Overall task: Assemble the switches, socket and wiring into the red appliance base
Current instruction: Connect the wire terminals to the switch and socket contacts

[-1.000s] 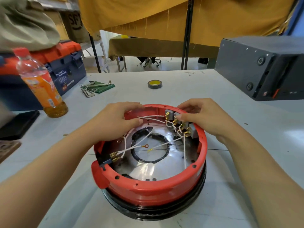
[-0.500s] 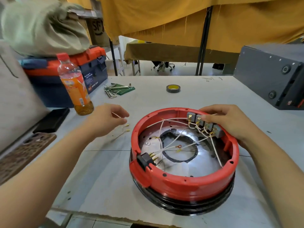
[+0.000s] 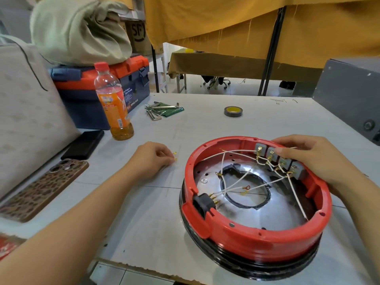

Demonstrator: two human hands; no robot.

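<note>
Red appliance base [image 3: 257, 241] sits toward the surface's [image 3: 144, 212] near right corner, open side up. Right hand [image 3: 314, 159] rests over the far rim, fingers curled on the grey switches [image 3: 281, 161]. Left hand [image 3: 150, 161] lies beside the base, pinching a loose brass-tipped wire [image 3: 175, 156] (wire itself barely visible). Black socket [image 3: 203, 202] seated in the rim's left side.

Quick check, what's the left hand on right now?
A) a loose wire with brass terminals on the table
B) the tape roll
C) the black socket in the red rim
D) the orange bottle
A: the left hand is on the table beside the red base, fingers curled at a loose wire with brass terminals; the black socket, tape roll and bottle are untouched.
</note>
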